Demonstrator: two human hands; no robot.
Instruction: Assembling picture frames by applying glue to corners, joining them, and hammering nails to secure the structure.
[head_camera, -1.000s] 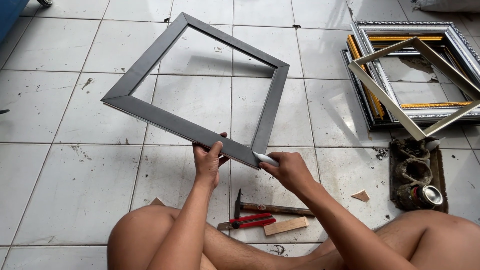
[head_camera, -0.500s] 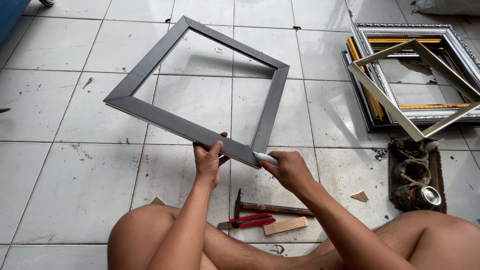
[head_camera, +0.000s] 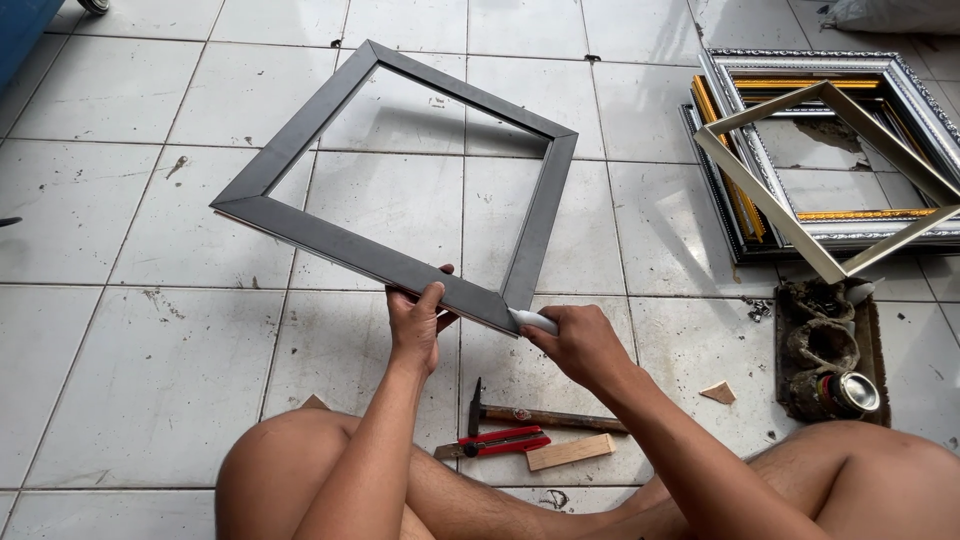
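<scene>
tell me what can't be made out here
Head view only:
- White tool in the right hand: its far end is hidden by the fist.
- Grey frame: its front face is turned away.
- Stacked frames: cut by the right edge.
- Can: contents too small.
- Left hand: thumb behind frame.

Bright, even daylight; sharp focus throughout. The grey frame (head_camera: 400, 170) casts a soft shadow on the far floor tiles (head_camera: 130, 330). Mild bending at edges.
</scene>
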